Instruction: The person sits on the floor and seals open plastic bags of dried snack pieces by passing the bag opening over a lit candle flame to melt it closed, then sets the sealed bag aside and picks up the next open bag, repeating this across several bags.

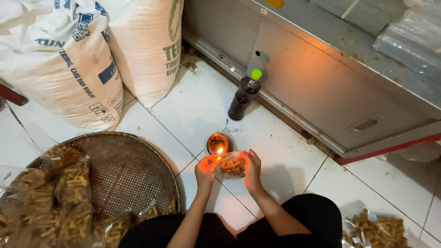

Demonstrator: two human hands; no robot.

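Note:
My left hand and my right hand together hold a small clear plastic bag of brown snack sticks low over the white tiled floor. The bag's top edge is right beside a small flame burning at the rim of a little round metal cup that stands on the floor just beyond my hands. The flame lights my fingers orange.
A dark bottle with a green cap stands beyond the cup, by a steel cabinet. Two big white sacks lean at the back left. A round woven tray at left holds several filled snack bags; more bags lie at right.

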